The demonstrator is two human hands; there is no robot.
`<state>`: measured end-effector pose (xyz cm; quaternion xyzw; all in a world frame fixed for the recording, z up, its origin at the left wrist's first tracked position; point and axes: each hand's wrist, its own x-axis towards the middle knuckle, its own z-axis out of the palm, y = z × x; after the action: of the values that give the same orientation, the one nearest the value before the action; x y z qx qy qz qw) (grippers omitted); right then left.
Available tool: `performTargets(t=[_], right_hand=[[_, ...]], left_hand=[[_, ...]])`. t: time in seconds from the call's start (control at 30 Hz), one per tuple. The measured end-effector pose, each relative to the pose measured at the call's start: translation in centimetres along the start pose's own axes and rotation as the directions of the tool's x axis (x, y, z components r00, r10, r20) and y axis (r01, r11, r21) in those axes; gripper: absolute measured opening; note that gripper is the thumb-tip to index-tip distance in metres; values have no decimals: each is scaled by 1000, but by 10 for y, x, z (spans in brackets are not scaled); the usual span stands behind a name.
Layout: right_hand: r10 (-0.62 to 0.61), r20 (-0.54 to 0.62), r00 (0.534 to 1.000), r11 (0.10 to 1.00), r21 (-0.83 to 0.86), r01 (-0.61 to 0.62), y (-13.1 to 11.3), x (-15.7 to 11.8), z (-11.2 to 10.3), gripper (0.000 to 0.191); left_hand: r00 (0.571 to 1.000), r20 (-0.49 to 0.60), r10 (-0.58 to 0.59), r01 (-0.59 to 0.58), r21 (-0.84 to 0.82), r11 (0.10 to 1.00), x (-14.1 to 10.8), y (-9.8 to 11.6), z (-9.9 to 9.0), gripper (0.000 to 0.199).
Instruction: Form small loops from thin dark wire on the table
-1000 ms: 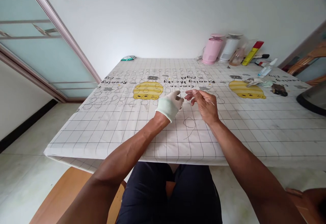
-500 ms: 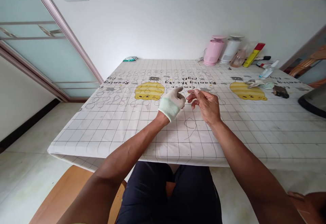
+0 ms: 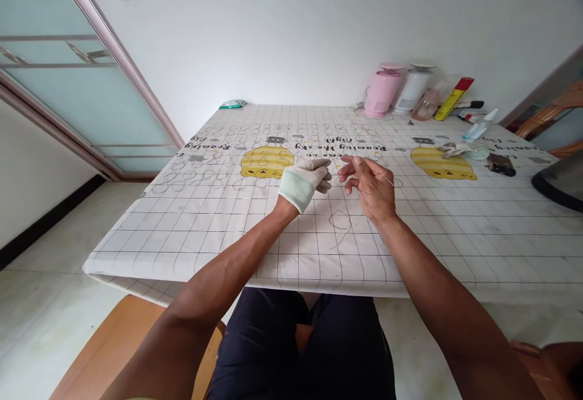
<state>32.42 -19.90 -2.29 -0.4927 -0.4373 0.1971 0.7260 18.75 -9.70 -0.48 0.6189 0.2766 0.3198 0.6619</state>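
Observation:
In the head view my left hand, in a pale green and grey glove, is above the table with thumb and fingers closed together. Whatever it may grip is too fine to make out. My bare right hand faces it a short gap away, thumb pressed to forefinger. A thin pale strand curves out behind that hand, thread or wire, I cannot tell which. Below and between the hands lies a loose looped strand with a trailing tail. Many small strand loops lie in rows toward the left and back.
A gridded tablecloth covers the table. At the back right stand a pink cylinder device, a white one, a yellow-red box and a spray bottle. A crumpled glove and a dark small object lie at right.
My left hand has turned and shifted slightly left, its thumb and fingers coming together. My right hand has moved a little to the right, keeping its pinch. The loose looped strand stays put.

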Motion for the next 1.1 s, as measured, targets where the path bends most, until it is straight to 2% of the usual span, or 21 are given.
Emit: performTargets(t=[0.3,0.47,0.57,0.77,0.9,1.0,1.1], right_hand=[[-31,194,981,987,-150,60,-13,3,-20,37],[41,323,945,984,-176,17,-17,3,-29,31],[57,330,942,989,-151,-8,-16,4,-31,30],[79,302,950,996,-66,-62,-17,5,-33,28],[140,380,914,989,-16,-145,-19,5,-37,28],[185,437,880,977,14,-212,-20,6,-41,35],[209,418,884,973,5,-232,-20,7,-42,39]], left_hand=[[993,112,-31,8,196,981,2,8,-17,20],[979,200,-25,-24,243,970,-1,11,-27,15],[968,250,-10,-51,236,970,-3,15,-31,13],[964,264,-25,-33,214,976,-5,21,-33,15],[941,337,-27,-50,218,975,-7,22,-34,17],[928,373,-16,-65,206,976,-8,22,-36,17],[934,356,18,-93,197,976,-7,21,-38,17]])
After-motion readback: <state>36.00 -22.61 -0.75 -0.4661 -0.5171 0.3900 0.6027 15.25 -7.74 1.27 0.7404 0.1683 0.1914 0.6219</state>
